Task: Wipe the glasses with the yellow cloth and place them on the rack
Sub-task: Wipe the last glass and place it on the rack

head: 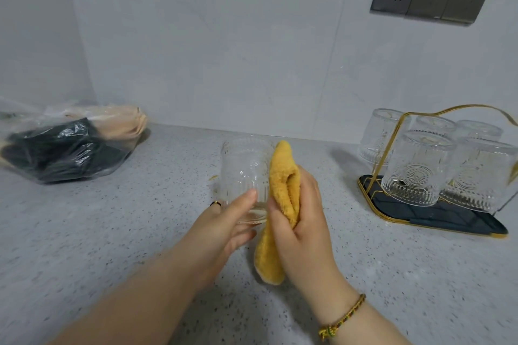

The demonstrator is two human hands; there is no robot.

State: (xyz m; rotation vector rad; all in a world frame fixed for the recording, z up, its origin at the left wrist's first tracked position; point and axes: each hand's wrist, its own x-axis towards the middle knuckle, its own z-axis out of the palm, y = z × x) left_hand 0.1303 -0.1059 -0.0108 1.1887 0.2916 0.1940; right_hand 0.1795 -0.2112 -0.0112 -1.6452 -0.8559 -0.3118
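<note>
the speckled grey table carries a clear plastic bag of dark and beige things near its far left edge, and a gold-wire rack with a dark tray at its right edge, five patterned glasses upside down on it. over the table's middle the right hand clutches the folded yellow cloth against the right side of a ribbed glass, which the left hand grips upright by its lower wall.

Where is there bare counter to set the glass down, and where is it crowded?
Bare counter lies between the plastic bag and the left hand, and between the right hand and the rack. The rack itself is crowded with upturned glasses.
</note>
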